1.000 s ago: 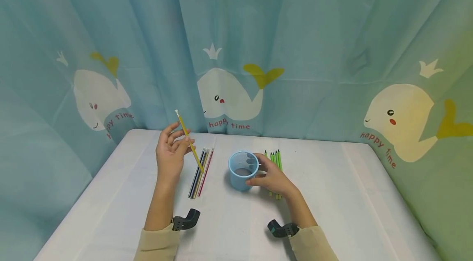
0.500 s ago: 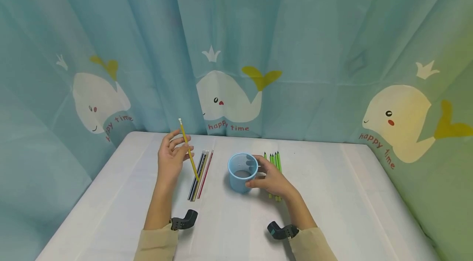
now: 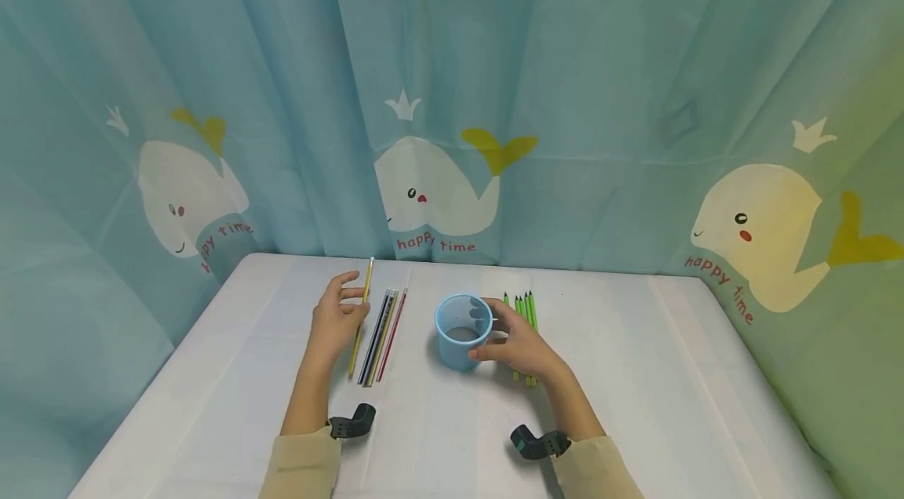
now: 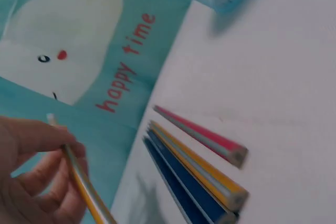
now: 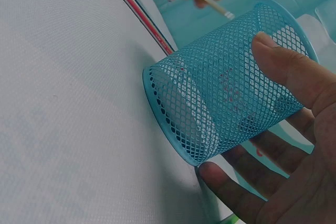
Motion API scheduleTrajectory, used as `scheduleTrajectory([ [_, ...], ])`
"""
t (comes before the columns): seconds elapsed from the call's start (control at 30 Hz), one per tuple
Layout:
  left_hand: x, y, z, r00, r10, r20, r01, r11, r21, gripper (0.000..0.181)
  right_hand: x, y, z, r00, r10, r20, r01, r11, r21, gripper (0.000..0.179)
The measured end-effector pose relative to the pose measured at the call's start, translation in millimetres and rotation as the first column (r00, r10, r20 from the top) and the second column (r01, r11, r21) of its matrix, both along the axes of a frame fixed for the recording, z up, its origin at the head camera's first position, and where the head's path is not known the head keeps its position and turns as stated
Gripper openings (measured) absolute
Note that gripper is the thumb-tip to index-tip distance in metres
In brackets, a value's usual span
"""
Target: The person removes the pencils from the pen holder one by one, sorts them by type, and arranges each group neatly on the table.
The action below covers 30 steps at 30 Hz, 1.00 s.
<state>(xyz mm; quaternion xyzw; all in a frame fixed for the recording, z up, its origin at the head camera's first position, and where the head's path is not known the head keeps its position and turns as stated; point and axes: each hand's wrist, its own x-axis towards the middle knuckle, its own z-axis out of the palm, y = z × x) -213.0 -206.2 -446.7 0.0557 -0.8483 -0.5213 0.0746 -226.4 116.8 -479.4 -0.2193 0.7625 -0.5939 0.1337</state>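
In the head view my left hand (image 3: 335, 320) pinches a yellow pencil (image 3: 353, 362) between thumb and fingers, left of a row of pencils. The left wrist view shows that held pencil (image 4: 86, 187) slanting down; whether its lower end touches the table cannot be told. The row has dark blue pencils (image 3: 374, 338), a yellow one and a red pencil (image 3: 392, 334). My right hand (image 3: 526, 346) holds a light blue mesh pen cup (image 3: 455, 354) by its right side, thumb in front. Upright, the cup has no pencils visible inside.
Several green pencils (image 3: 533, 311) lie right of the cup, partly hidden behind my right hand. A white cloth covers the table (image 3: 657, 373). Behind its far edge hangs a blue-green curtain (image 3: 600, 91) printed with whales.
My left hand has lowered the yellow pencil and turned it, from slanting across the row to lying along its left side. The right hand and the cup stay in place.
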Motion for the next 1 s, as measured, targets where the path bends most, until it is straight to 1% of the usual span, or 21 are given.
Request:
scheduleTrajectory([
  [0.07,-2.4,-0.8,-5.6,0.999,-0.005,0.047,0.008,0.998,-0.064,0.059,-0.2,-0.2,0.1,1.000,0.001,-0.002,-0.001,1.000,-0.008,0.078],
  [0.13,-3.7,-0.9,-10.1,0.996,-0.006,0.090,0.016,0.994,-0.107,0.059,-0.2,-0.3,0.6,1.000,0.000,-0.003,0.000,1.000,-0.008,0.078],
  [0.2,-4.3,-0.4,-14.1,0.992,0.002,0.123,0.015,0.991,-0.135,0.059,-0.5,-0.1,1.0,1.000,0.001,-0.004,-0.001,1.000,-0.004,0.078],
  [0.3,-4.9,0.3,-18.3,0.989,0.014,0.146,0.010,0.987,-0.159,0.059,-1.7,-0.1,2.1,1.000,-0.002,-0.003,0.002,1.000,0.008,0.077],
  [0.47,-3.5,1.5,-24.6,0.990,0.018,0.142,0.010,0.981,-0.192,0.056,-1.5,-1.8,1.5,1.000,-0.004,-0.008,0.004,1.000,0.005,0.078],
  [0.73,0.3,6.8,-35.6,0.992,0.035,0.122,-0.001,0.963,-0.268,0.052,1.7,-1.7,-3.7,1.000,-0.002,-0.002,0.002,1.000,0.016,0.081],
  [0.87,1.0,9.3,-35.2,0.994,0.028,0.101,0.003,0.958,-0.288,0.050,2.1,0.2,-3.3,1.000,0.000,-0.002,0.000,1.000,0.013,0.080],
  [1.0,-0.9,10.4,-28.5,0.996,0.002,0.086,0.023,0.958,-0.286,0.048,-2.3,5.1,0.7,1.000,0.020,0.000,-0.020,1.000,0.007,0.082],
])
